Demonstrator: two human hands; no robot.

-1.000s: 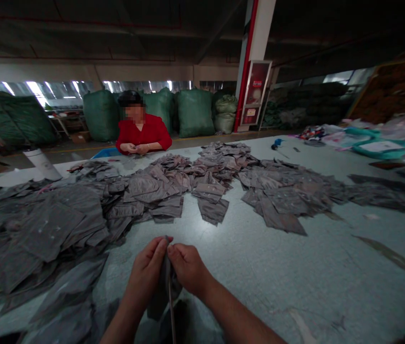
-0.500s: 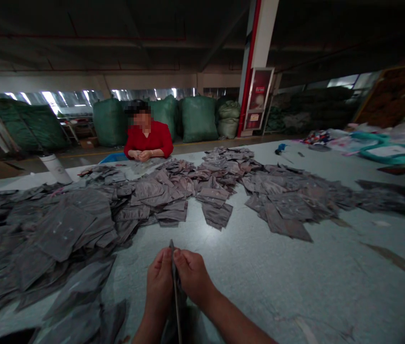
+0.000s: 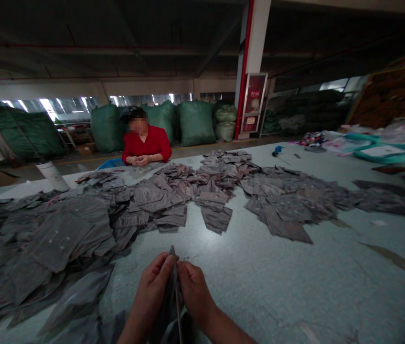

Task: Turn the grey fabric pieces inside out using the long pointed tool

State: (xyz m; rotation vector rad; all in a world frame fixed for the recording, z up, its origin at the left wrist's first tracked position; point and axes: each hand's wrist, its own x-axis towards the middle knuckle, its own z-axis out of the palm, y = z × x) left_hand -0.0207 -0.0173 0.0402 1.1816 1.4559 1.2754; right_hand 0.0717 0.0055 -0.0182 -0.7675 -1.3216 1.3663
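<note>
My left hand (image 3: 152, 289) is closed, thumb and fingers pinching a piece of grey fabric (image 3: 170, 291) that stands upright, seen nearly edge-on. On its other side my right hand (image 3: 196, 291) grips the same piece, its thumb close to the left one at the top edge. A thin, straight, lighter line runs down the fabric toward me; whether it is an edge or a rod I cannot tell. Left of my hands spreads a large heap of grey fabric pieces (image 3: 62, 239), some with small light marks. Another pile of grey pieces (image 3: 288, 196) lies ahead to the right.
The pale table (image 3: 260, 277) carries a white bottle (image 3: 52, 176) at the far left, a small blue tool (image 3: 277, 150) and teal plastic packaging (image 3: 381, 148) at the right. Across it sits a person in red (image 3: 152, 143). Green sacks (image 3: 197, 123) and a red-edged pillar stand behind.
My hands have drawn slightly lower and nearer, still on the grey fabric. The right thumb has shifted down from the top edge. A blurred hand at the far right edge is no longer visible.
</note>
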